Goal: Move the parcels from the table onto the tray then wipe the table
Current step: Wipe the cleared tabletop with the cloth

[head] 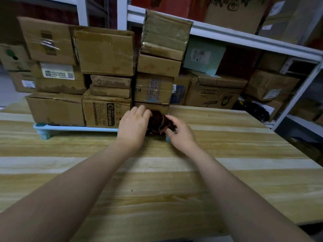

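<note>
Two bare forearms are reaching forward across the wooden table [157,189], whose striped light planks are lying bare in the foreground. Further out, the left hand [133,125] and the right hand [181,132] are meeting at a dark brown cloth [160,123], bunched up between them just in front of the tray. The left hand is curling over the cloth's left side, fingers bent and closing on the fabric, knuckles facing up. The right hand is pinching the cloth's right edge between thumb and fingertips, the fold of fabric sticking up just above them. Whether the cloth is resting on the table or being lifted clear cannot be told.

Behind the hands, the pale blue tray [70,128] is standing on short legs on the table, and the cardboard parcels [104,81] are sitting stacked on it in several layers, packed side by side; one at the bottom is carrying black print, and another higher up blue lettering. Beyond the table, a white metal shelving rack [244,41] is holding more cardboard boxes [215,95].
</note>
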Available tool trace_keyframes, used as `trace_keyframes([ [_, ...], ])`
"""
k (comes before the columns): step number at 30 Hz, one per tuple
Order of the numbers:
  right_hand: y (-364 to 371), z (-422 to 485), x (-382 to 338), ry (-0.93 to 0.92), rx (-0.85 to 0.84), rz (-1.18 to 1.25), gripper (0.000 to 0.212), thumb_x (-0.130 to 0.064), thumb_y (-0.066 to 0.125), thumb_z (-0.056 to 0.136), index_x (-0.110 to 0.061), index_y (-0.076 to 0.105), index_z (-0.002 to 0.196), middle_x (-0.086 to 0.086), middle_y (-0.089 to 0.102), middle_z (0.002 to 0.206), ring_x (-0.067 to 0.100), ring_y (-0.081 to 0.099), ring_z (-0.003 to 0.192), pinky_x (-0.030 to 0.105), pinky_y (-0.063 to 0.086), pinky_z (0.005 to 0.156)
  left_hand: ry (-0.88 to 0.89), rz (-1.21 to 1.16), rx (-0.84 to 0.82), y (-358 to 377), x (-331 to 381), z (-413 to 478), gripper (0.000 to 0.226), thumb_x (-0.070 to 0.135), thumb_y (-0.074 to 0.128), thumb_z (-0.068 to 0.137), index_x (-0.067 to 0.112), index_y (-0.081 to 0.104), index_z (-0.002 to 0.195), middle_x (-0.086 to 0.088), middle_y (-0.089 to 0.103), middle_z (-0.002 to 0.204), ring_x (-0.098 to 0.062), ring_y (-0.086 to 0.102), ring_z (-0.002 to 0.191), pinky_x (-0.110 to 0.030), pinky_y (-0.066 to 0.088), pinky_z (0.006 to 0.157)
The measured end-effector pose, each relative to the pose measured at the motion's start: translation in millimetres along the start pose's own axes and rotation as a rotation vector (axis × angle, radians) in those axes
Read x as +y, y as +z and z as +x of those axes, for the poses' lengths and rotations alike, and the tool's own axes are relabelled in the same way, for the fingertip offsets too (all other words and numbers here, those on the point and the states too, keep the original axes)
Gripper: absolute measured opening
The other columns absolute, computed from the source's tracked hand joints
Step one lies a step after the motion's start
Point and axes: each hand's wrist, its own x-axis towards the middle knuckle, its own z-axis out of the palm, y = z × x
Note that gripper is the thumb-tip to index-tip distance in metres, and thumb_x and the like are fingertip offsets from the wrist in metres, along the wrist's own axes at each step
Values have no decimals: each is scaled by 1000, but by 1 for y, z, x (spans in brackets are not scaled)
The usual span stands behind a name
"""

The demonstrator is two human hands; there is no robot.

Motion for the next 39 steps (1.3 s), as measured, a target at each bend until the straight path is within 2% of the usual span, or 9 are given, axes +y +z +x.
trace_keyframes([
  [4, 1, -1, 6, -8, -188, -120, 65, -48, 53, 97, -38, 25, 154, -1, 44, 150, 27, 31, 133, 36, 32, 104, 28, 127, -35, 4, 2, 4, 21, 7, 65, 82, 8, 61, 103, -9, 65, 87, -29, 61, 80, -37, 44, 71],
  [8, 8, 9, 5, 118, -59, -101, 46, -40, 43, 103, -34, 40, 148, 6, 42, 145, 28, 34, 134, 36, 31, 108, 21, 209, -62, 9, 8, 4, 27, 15, 43, 96, 12, 44, 123, -7, 66, 99, -27, 56, 98, -34, 37, 83],
  [14, 25, 15, 6, 195, -9, 55, 38, -36, 45, 104, -23, 54, 138, 9, 40, 139, 28, 47, 128, 31, 32, 111, 11, 228, -157, 14, 5, -6, 40, 32, 33, 102, 15, 48, 135, -5, 58, 127, -28, 39, 121, -37, 31, 92],
  [17, 27, 16, 6, 238, 3, 59, 39, -40, 43, 103, -29, 52, 140, 10, 39, 140, 29, 49, 127, 34, 36, 111, -2, 168, -174, 15, 2, -15, 51, 39, 37, 100, 18, 35, 147, -6, 41, 144, -29, 29, 132, -38, 27, 99],
  [19, 29, 14, 6, 254, 9, 72, 40, -40, 42, 104, -31, 49, 142, 10, 43, 141, 29, 49, 127, 36, 38, 109, -32, 70, -99, 13, -4, -26, 51, 35, 50, 96, 20, 42, 144, -7, 41, 142, -30, 32, 130, -39, 28, 97],
  [24, 32, 9, 4, 250, 36, 140, 42, -40, 42, 104, -32, 45, 146, 6, 53, 140, 26, 48, 130, 40, 43, 106, -434, -268, 242, 14, -20, -55, 39, 31, 73, 80, 9, 56, 108, -17, 47, 112, -34, 44, 100, -36, 33, 83],
  [27, 34, 6, 0, 256, 89, 169, 41, -36, 44, 104, -32, 47, 145, 6, 55, 139, 25, 50, 128, 37, 44, 103, -927, -520, 157, 13, -33, -57, 50, 33, 69, 86, 4, 45, 120, -23, 43, 126, -36, 41, 112, -34, 32, 90],
  [29, 35, 4, -4, 252, 139, 196, 41, -32, 47, 104, -31, 48, 145, 5, 57, 138, 25, 51, 127, 35, 44, 101, -1090, -646, 138, 12, -44, -56, 56, 31, 65, 89, 3, 38, 129, -26, 40, 133, -38, 41, 118, -37, 34, 95],
  [39, 37, 3, -19, 300, 252, 268, 42, -26, 51, 103, -28, 50, 144, 4, 56, 143, 24, 51, 131, 33, 43, 103, -1080, -691, 101, 6, -61, -54, 52, 17, 60, 90, 4, 39, 136, -19, 43, 137, -32, 43, 127, -38, 36, 104],
])
